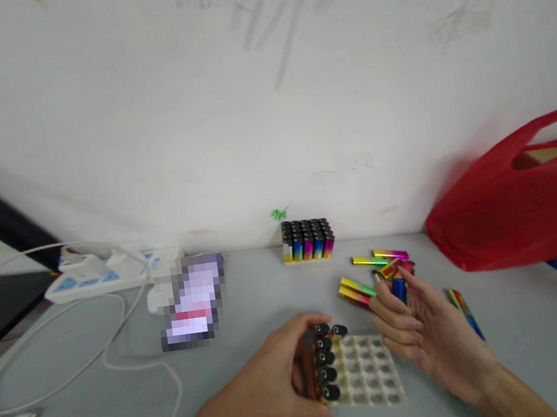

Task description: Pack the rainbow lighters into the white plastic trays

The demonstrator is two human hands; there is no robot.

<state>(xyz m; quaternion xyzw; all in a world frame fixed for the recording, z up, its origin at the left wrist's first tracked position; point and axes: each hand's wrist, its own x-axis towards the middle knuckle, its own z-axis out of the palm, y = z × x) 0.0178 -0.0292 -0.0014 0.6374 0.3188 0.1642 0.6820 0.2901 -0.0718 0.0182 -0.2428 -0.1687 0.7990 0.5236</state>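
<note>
My left hand (274, 373) curls around the left side of a pale lighter tray (372, 377), gripping its outer row of lighters (326, 358) with black tops. One more lighter (339, 330) stands at the far end of the second row, and the other visible holes hold nothing. Over the tray's right edge, my right hand (420, 326) has its fingers curled around a blue lighter (399, 290). A second lighter's top (376, 277) shows by its fingertips; whether it is held too I cannot tell. Behind that hand lie loose shiny lighters (354, 291) in yellow, green, red and pink.
A full block of lighters (308, 240) stands by the wall. Another lighter (465, 312) lies right of my right hand. A red bag (514, 205) rests at the right. On the left are a phone (193, 302), a power strip (108, 279) and a looping white cable (171, 373).
</note>
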